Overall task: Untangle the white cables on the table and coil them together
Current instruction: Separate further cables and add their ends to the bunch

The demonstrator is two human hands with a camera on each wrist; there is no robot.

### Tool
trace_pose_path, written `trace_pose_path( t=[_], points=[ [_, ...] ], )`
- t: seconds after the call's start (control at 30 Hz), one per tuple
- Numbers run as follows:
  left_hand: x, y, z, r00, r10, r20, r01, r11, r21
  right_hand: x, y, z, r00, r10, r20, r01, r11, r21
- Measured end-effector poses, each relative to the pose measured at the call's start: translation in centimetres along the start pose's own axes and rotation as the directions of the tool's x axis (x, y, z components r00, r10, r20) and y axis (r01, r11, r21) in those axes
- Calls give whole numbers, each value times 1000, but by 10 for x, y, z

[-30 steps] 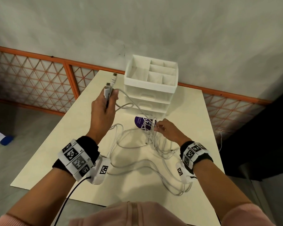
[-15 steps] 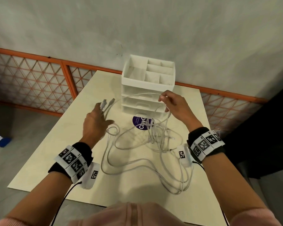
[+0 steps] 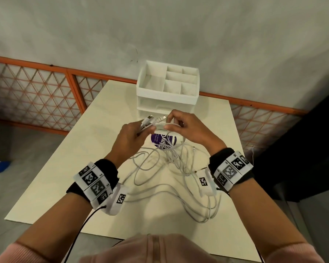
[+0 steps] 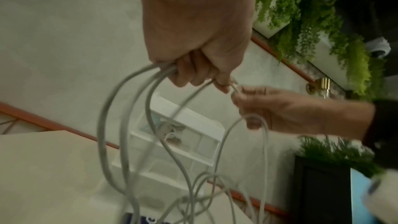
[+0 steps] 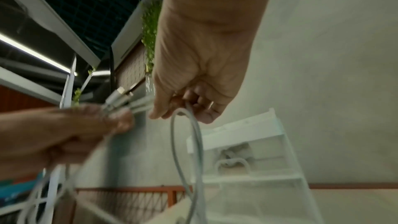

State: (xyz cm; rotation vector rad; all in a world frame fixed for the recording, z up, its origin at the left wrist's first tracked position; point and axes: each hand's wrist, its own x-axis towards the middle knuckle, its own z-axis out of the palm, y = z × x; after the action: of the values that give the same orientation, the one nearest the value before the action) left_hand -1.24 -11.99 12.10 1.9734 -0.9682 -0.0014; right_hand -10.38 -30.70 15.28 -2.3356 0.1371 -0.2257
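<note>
Several white cables (image 3: pixel 171 179) lie tangled in loose loops on the cream table (image 3: pixel 68 168). My left hand (image 3: pixel 135 133) grips a bunch of cable ends, and their plugs (image 3: pixel 156 118) stick out past its fingers. My right hand (image 3: pixel 179 126) meets it above the table and pinches one cable next to those plugs. In the left wrist view the left hand (image 4: pixel 193 67) holds several strands (image 4: pixel 120 117) that hang down in long arcs. The right wrist view has the right hand (image 5: pixel 189 106) holding a hanging loop (image 5: pixel 189 142) beside the plugs (image 5: pixel 120 98).
A white drawer organiser (image 3: pixel 167 88) with open top compartments stands at the table's far side, just behind the hands. A purple round label (image 3: pixel 163 139) lies under the cables. An orange lattice fence (image 3: pixel 36 95) runs behind the table, and a dark cabinet (image 3: pixel 302 158) stands to the right.
My left hand has swung right and up with the cable ends. My right hand came in from the organiser's front and now pinches a cable beside the left hand.
</note>
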Motion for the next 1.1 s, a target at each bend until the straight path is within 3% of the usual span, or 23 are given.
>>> trace_pose_path(
  t=[0.13,0.23,0.43,0.53,0.6,0.73,0.83,0.93,1.1],
  points=[
    [8,10,-21,966,93,-243,-95,996,5,-12,46,1,980,171,106,-156,978,-140],
    [8,11,-26,961,156,-227,-139,986,88,-19,77,0,968,242,60,-232,963,-138],
    [-5,5,-12,961,137,-242,-133,991,35,-11,101,-9,974,222,40,-202,939,-277],
    [-6,-7,-14,965,103,-242,-96,995,38,-7,100,-17,973,167,-158,-194,964,-182],
    [-7,-19,-16,974,56,-220,-32,994,109,-4,90,-28,939,93,-332,-140,983,-122],
    [-15,-35,-17,983,-8,-184,50,973,224,3,61,-54,878,-68,-473,-25,982,-187],
    [-14,-37,-24,974,8,-226,40,978,205,5,59,-67,900,-77,-429,-25,973,-228],
    [-10,-38,-31,971,48,-234,7,973,231,0,70,-63,937,75,-341,-146,972,-187],
    [-12,-39,-34,966,56,-254,7,971,239,-10,89,-47,928,209,-307,-245,966,-80]
  ],
)
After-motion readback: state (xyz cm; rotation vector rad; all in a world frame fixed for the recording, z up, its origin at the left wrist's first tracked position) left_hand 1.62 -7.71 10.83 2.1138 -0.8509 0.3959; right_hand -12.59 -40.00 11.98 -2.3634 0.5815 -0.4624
